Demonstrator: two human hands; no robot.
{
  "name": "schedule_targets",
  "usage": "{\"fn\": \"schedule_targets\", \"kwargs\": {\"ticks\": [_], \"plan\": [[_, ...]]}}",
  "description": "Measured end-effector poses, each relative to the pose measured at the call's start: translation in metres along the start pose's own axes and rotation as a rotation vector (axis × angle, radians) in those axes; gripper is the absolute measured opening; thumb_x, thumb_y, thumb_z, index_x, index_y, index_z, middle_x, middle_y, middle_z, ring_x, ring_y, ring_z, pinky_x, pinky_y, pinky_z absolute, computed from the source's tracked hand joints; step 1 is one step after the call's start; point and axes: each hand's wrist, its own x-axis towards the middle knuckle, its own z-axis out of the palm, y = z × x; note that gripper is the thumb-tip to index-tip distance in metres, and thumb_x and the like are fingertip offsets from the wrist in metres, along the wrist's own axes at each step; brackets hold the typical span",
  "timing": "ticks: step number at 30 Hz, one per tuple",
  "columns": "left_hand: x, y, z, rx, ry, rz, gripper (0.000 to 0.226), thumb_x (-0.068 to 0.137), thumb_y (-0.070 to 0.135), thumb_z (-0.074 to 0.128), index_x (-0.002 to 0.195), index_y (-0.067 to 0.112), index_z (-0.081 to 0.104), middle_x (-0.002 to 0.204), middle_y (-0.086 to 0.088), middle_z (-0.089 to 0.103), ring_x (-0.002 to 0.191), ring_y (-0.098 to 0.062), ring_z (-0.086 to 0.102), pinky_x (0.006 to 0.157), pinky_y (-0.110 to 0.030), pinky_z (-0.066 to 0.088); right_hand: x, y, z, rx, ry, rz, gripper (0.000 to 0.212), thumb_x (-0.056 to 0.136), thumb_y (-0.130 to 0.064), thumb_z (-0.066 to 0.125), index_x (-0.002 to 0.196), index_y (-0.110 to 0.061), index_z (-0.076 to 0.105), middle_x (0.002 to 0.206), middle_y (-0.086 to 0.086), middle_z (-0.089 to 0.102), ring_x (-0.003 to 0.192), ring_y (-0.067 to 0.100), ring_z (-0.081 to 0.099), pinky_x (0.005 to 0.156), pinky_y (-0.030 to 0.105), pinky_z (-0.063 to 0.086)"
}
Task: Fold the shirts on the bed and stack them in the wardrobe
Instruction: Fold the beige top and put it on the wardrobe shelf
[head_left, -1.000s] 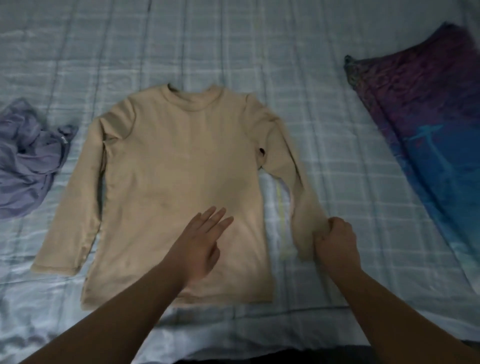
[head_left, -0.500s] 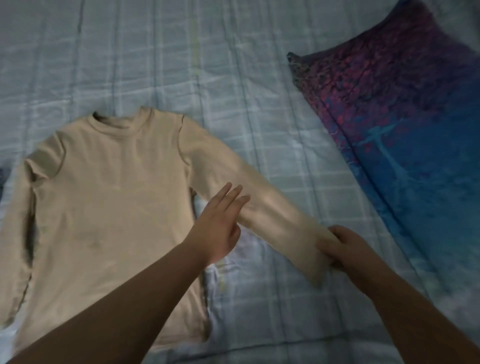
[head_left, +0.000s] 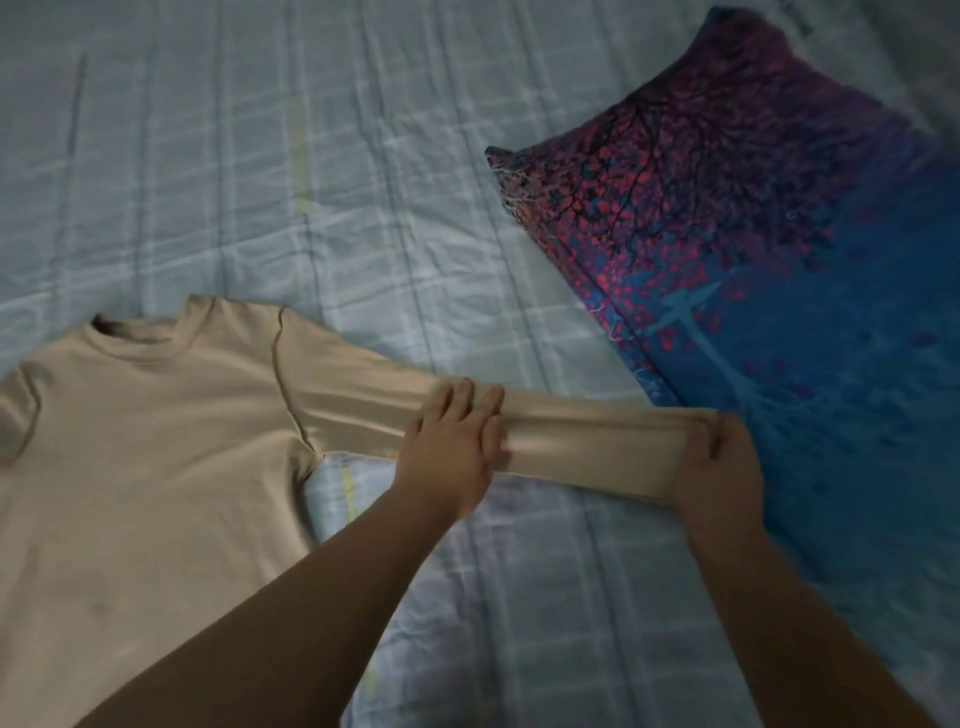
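Barely started: shirt (head_left: 156, 467) flat on bed (head_left: 260, 182), 0 folds. Right hand (head_left: 719, 478) pinching cuff, left hand (head_left: 449, 452) pressing flat mid-sleeve, fingers straight. Folding, wardrobe stacking all left.

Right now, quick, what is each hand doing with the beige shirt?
Left hand: open, straight fingers pressing flat on the sleeve of the beige long-sleeved shirt.
Right hand: closed, gripping the cuff end of that sleeve.

Beige shirt (head_left: 156, 467): smooth knit cloth, slight sheen. Bedsheet (head_left: 260, 182): checked woven cloth, creased, matt. Pillow (head_left: 779, 260): printed fabric, smooth.
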Motion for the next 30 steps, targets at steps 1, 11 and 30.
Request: {"fn": "schedule_targets", "kwargs": {"ticks": [1, 11, 30], "plan": [[0.011, -0.008, -0.003, 0.011, 0.005, 0.016, 0.061, 0.097, 0.05, 0.009, 0.155, 0.034, 0.017, 0.163, -0.002, 0.02, 0.151, -0.027, 0.013, 0.118, -0.045, 0.021, 0.004, 0.0, 0.0, -0.043, -0.018, -0.023, 0.02, 0.102, -0.019, 0.041, 0.104, -0.004, 0.054, 0.105, 0.022, 0.06, 0.098, 0.035, 0.056, 0.084, 0.038, 0.038], [0.062, -0.032, -0.045, 0.067, 0.092, -0.148, 0.012, 0.094, 0.011, 0.047, 0.102, 0.019, 0.053, 0.106, -0.006, 0.046, 0.103, -0.03, 0.047, 0.073, -0.037, 0.038, 0.005, 0.011, 0.005, -0.117, -0.111, -0.032, 0.01, 0.099, -0.022, 0.043, 0.092, -0.018, 0.048, 0.086, 0.008, 0.058, 0.081, 0.03, 0.054, 0.071, 0.036, 0.037], [0.064, -0.023, -0.033, -0.125, 0.349, -0.041, 0.027, 0.089, 0.007, 0.052, 0.115, 0.016, 0.055, 0.119, -0.008, 0.05, 0.108, -0.029, 0.048, 0.079, -0.038, 0.041, 0.001, 0.003, 0.003, -0.144, 0.029, -0.059, 0.01, 0.099, -0.021, 0.048, 0.093, -0.014, 0.05, 0.073, -0.005, 0.051, 0.077, 0.024, 0.048, 0.068, 0.027, 0.027]]}}
